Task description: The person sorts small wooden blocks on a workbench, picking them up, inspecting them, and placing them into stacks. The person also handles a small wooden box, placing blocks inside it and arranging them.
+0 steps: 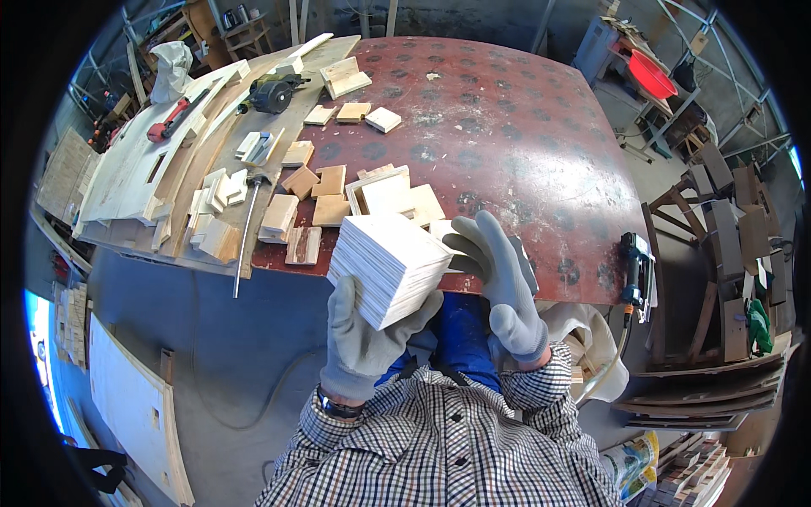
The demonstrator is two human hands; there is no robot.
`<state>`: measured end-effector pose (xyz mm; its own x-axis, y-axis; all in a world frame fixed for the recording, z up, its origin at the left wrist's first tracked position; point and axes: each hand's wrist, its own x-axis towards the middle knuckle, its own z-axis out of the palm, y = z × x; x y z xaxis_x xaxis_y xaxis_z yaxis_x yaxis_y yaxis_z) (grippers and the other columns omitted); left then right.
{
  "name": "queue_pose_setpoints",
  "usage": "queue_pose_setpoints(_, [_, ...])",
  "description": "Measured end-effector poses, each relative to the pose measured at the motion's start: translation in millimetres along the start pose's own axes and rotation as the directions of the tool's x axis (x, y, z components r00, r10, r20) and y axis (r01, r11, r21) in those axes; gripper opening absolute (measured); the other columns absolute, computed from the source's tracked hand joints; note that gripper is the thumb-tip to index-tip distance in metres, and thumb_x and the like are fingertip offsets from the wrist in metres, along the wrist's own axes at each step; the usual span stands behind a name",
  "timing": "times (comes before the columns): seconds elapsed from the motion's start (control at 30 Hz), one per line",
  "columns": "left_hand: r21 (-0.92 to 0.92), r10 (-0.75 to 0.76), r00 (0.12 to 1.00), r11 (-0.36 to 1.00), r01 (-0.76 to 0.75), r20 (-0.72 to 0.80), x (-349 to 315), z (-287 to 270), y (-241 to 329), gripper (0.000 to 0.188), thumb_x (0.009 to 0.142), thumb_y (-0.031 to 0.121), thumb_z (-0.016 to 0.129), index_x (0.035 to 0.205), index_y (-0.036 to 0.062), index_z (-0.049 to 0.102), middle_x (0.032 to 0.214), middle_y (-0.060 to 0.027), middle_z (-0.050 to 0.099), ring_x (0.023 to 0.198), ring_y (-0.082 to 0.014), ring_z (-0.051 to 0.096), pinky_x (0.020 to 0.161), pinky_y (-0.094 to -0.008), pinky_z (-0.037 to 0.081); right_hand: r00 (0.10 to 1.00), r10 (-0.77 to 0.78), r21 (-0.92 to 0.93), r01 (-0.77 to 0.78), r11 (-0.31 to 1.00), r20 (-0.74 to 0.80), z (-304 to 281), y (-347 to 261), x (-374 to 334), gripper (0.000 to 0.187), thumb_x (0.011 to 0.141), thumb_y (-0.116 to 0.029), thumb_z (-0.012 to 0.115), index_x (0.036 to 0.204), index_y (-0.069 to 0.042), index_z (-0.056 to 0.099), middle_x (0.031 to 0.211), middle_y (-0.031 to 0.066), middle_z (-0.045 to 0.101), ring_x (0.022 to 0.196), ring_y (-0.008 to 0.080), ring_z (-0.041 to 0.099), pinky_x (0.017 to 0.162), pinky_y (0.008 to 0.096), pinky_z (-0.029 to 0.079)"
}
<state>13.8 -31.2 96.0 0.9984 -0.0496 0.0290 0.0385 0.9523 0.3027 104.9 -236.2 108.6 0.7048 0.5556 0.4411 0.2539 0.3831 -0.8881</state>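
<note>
My gloved left hand (pixel 359 342) is wrapped around a thick block-shaped stack of thin square wooden pieces (pixel 393 266), holding it from below and from the left. The stack is tilted, with one pale square face up, just in front of the table's near edge. To its right, my gloved right hand (pixel 511 291) is open, its fingers stretched upward and the thumb apart, holding nothing. Behind those fingers a grey object (pixel 525 264) is partly hidden. Beyond the stack, square wooden pieces (pixel 380 193) lie piled on the table.
A dark red table (pixel 524 135) spreads ahead. A nail gun (pixel 634 269) with a hose rests at its right edge. Small wood blocks (pixel 329 182), a hammer (pixel 247 228), a circular saw (pixel 274 93) and a red power tool (pixel 169 120) lie leftward. A red basin (pixel 652 76) stands far right.
</note>
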Motion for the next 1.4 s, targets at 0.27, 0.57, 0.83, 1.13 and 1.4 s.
queue_pose_setpoints(0.27, [-0.312, -0.071, 0.997, 0.948, 0.062, -0.017, 4, -7, -19, 0.087, 0.098, 0.067, 0.063, 0.164, 0.017, 0.036, 0.161, -0.0182, 0.047, 0.144, -0.0399, 0.052, 0.11, -0.0565, 0.057, 0.999, 0.036, -0.014, -0.036, 0.999, -0.001, 3, -7, -3, 0.122, 0.092, -0.068, 0.072, 0.169, 0.004, 0.012, 0.171, 0.0248, 0.028, 0.158, 0.0337, 0.033, 0.128, 0.0473, 0.025])
queue_pose_setpoints(0.57, [-0.612, -0.098, 0.99, 0.778, 0.142, 0.106, -2, -11, -17, 0.083, 0.099, 0.065, 0.062, 0.164, 0.0187, 0.037, 0.163, -0.014, 0.039, 0.145, -0.0368, 0.045, 0.113, -0.0558, 0.051, 0.999, 0.004, -0.035, -0.002, 0.999, 0.042, 7, 0, -2, 0.123, 0.092, -0.072, 0.07, 0.168, 0.006, 0.013, 0.17, 0.0266, 0.029, 0.154, 0.0357, 0.038, 0.126, 0.0488, 0.03])
queue_pose_setpoints(0.83, [0.464, 0.245, 0.969, 0.857, -0.223, 0.012, -10, -34, -25, 0.079, 0.1, 0.063, 0.061, 0.163, 0.0233, 0.037, 0.167, -0.0111, 0.036, 0.148, -0.0359, 0.041, 0.118, -0.0604, 0.042, 0.999, 0.006, -0.023, -0.005, 1.0, 0.042, 7, -2, 0, 0.124, 0.092, -0.073, 0.069, 0.168, 0.007, 0.013, 0.169, 0.0278, 0.029, 0.153, 0.0368, 0.039, 0.125, 0.0489, 0.031])
queue_pose_setpoints(1.13, [0.725, 0.314, 0.947, 0.638, -0.261, 0.065, -8, -40, -27, 0.074, 0.102, 0.058, 0.06, 0.164, 0.0262, 0.035, 0.169, -0.0098, 0.034, 0.151, -0.035, 0.038, 0.121, -0.0616, 0.037, 0.999, 0.006, -0.047, -0.005, 0.999, 0.031, 6, 0, -1, 0.126, 0.09, -0.077, 0.067, 0.168, 0.006, 0.013, 0.169, 0.028, 0.03, 0.152, 0.0369, 0.04, 0.125, 0.0495, 0.033])
queue_pose_setpoints(1.4, [0.801, 0.288, 0.953, 0.546, -0.246, 0.096, -10, -43, -23, 0.071, 0.104, 0.053, 0.06, 0.165, 0.0288, 0.033, 0.171, -0.0085, 0.032, 0.153, -0.0342, 0.036, 0.124, -0.0627, 0.033, 0.999, 0.018, -0.061, -0.016, 0.998, 0.033, 7, -2, 1, 0.128, 0.089, -0.079, 0.066, 0.169, 0.005, 0.012, 0.169, 0.0273, 0.03, 0.151, 0.0371, 0.041, 0.124, 0.0504, 0.035])
